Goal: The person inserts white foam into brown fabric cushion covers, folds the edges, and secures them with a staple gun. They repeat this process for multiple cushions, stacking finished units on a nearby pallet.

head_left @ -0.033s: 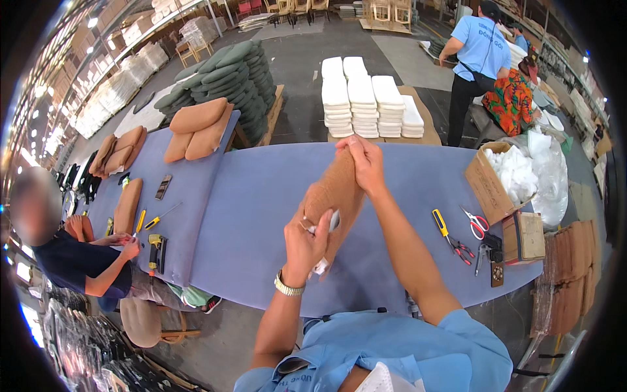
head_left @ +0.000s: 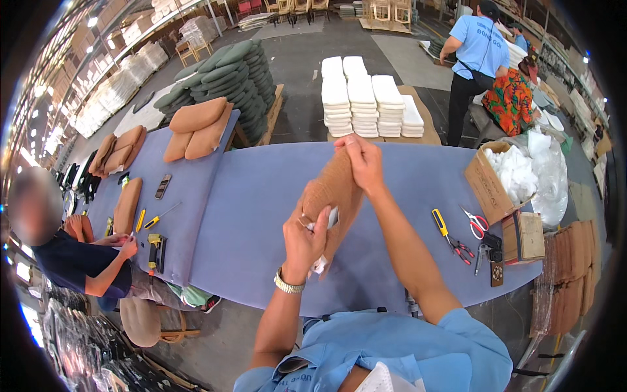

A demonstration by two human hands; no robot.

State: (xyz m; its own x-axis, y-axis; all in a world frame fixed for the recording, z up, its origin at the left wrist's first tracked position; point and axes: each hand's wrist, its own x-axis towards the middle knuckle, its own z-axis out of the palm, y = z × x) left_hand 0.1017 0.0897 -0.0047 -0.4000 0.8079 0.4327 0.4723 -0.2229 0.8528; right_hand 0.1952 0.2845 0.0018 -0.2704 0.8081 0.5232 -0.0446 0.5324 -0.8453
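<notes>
Above the blue-grey padded table, I hold a brown fabric cushion tilted lengthwise. My right hand is closed round its far end. My left hand grips the near part, thumb pressed on it and fingers partly hidden behind the fabric. White stuffing shows beside my left thumb, and another white bit pokes out below that hand. To the right on the table lie a yellow-handled screwdriver, red-handled pliers and red-handled scissors.
A cardboard box of white fluff stands at the table's right end, with a smaller box nearby. At the left a seated person works near a staple gun and brown cushions. White pads stand stacked beyond the table.
The seated person's hands at the left have shifted slightly. My own hands and the brown cushion stay almost exactly where they were.
</notes>
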